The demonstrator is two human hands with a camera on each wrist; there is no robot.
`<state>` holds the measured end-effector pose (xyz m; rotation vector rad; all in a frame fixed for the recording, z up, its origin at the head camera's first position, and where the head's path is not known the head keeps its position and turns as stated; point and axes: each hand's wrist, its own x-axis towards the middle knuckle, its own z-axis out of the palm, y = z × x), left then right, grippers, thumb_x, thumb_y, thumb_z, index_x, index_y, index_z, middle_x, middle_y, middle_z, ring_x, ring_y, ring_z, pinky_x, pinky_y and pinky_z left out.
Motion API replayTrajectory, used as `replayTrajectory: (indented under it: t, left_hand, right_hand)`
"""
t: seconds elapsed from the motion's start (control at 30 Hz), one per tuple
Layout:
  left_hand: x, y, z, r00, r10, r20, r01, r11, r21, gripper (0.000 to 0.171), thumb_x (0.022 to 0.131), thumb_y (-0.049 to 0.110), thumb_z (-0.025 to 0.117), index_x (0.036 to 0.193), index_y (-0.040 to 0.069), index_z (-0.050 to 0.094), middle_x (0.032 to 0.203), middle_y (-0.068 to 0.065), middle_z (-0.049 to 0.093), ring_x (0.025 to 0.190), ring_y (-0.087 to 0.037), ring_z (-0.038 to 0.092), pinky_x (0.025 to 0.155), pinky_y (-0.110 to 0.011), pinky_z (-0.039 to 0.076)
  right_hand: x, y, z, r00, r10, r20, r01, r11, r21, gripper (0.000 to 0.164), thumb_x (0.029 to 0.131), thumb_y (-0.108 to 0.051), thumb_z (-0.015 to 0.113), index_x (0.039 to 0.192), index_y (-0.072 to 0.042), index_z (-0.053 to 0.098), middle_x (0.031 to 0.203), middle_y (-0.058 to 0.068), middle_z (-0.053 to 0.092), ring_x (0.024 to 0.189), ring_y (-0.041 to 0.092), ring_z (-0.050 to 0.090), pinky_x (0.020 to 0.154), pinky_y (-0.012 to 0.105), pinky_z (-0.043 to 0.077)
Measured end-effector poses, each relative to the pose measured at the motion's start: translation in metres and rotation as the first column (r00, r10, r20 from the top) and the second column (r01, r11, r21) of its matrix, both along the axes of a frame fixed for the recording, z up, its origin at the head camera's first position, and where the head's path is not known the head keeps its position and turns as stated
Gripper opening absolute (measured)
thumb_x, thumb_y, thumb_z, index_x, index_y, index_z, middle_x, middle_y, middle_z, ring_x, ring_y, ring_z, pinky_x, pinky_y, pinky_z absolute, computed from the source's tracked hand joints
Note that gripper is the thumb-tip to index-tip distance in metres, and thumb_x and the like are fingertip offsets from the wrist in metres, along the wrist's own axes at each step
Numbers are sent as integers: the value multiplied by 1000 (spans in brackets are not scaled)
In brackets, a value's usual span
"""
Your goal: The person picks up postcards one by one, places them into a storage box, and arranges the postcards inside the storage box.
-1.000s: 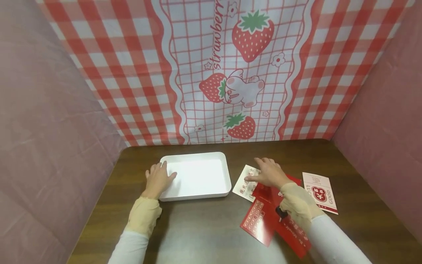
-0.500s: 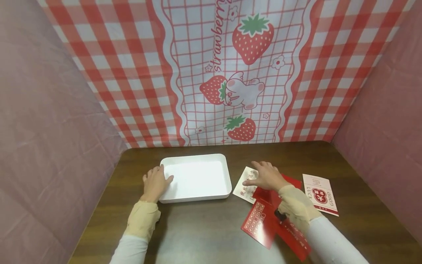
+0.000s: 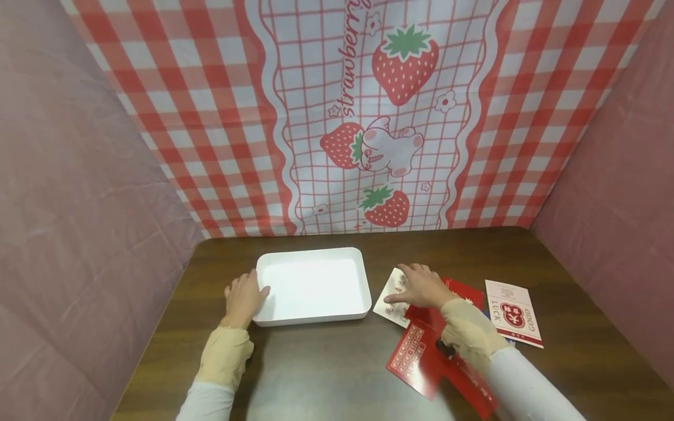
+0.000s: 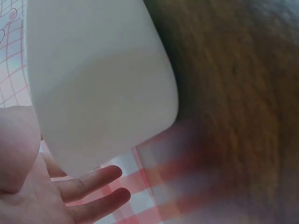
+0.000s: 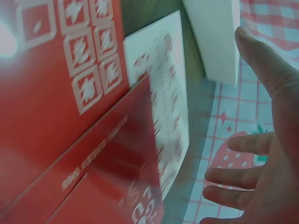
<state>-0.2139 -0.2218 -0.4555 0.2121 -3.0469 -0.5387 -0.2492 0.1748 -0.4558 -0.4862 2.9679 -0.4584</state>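
Note:
A shallow white tray (image 3: 316, 286) lies on the left half of the table. My left hand (image 3: 243, 301) is at its left end, thumb over the rim and the other fingers loosely extended outside the wall. In the left wrist view, two straight fingers (image 4: 100, 205) show beyond the tray's corner. My right hand (image 3: 421, 286) is spread over a loose pile of cards, its fingers apart in the right wrist view. Beneath it lie a cream card (image 3: 389, 301) with printed characters and several glossy red cards (image 3: 416, 362). The palm hides part of the pile.
Right of the pile lies a white and red card (image 3: 512, 313) reading "GOOD LUCK", with a bit of blue showing under its edge. A strawberry-print cloth (image 3: 347, 175) hangs behind the brown table (image 3: 310, 374). Pink cloth walls (image 3: 79, 234) flank both sides.
My left hand has slid slightly left and nearer to me along the tray's end. My right hand has shifted a little left over the cards. Blue now shows beside the "GOOD LUCK" card.

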Motion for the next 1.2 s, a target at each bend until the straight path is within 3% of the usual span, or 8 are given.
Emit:
replayTrajectory:
  t: [0.5,1.2]
  left_hand:
    - [3,-4,-8,999,-1,-37,0,1000,-16,53,94,27,57,135,-6,48,127,-30,58,118,-49,52,98,-62,39]
    - [5,-4,-8,998,-4,-56,2,1000,-29,50,95,23,55,135,-8,50,122,-32,61,111,-51,57,87,-62,46]
  right_hand:
    - [-1,-3,-5,1000,2,5,-2,999,54,103,68,-67,73,142,0,45,133,29,53,125,49,47,100,67,39]
    - [1,-1,-13,1000,12,9,-12,998,69,107,66,-69,74,142,0,45,131,25,55,124,46,48,96,67,42]
